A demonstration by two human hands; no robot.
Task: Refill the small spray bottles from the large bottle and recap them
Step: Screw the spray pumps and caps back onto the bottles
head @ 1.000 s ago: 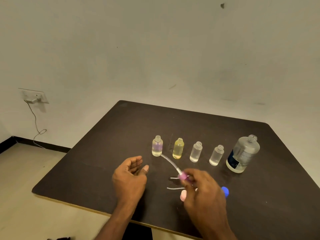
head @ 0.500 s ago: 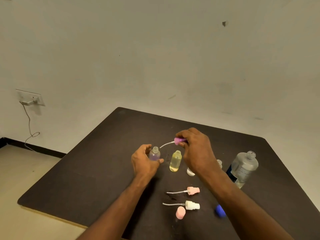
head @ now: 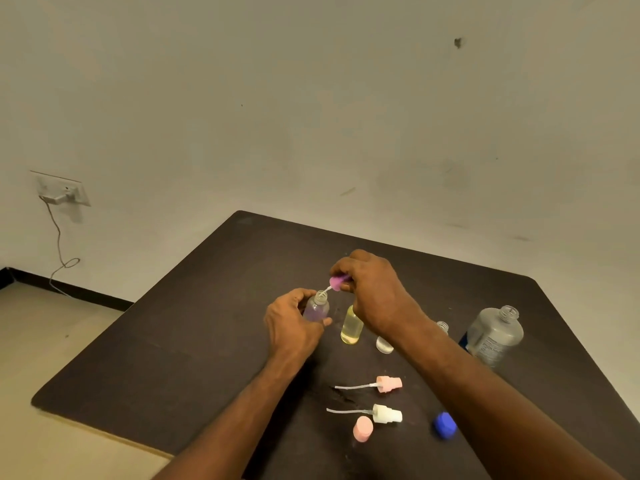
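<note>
My left hand (head: 292,327) grips the small purple-tinted bottle (head: 317,308) standing on the dark table (head: 194,327). My right hand (head: 372,292) pinches the purple spray head (head: 337,281) just above and right of it, its thin tube angled down into the bottle's open neck. A yellow bottle (head: 352,325) stands open to the right. Two clear small bottles (head: 384,345) are mostly hidden behind my right forearm. The large clear bottle (head: 495,336) stands uncapped at the right.
Near me on the table lie a pink spray head (head: 389,384), a white spray head (head: 386,414), a pink cap (head: 363,428) and a blue cap (head: 445,424). A wall socket with a hanging cable (head: 60,195) is at the left.
My left hand has closed round the purple-tinted bottle. My right hand has brought the purple spray head down, so its tube tip now enters the neck.
</note>
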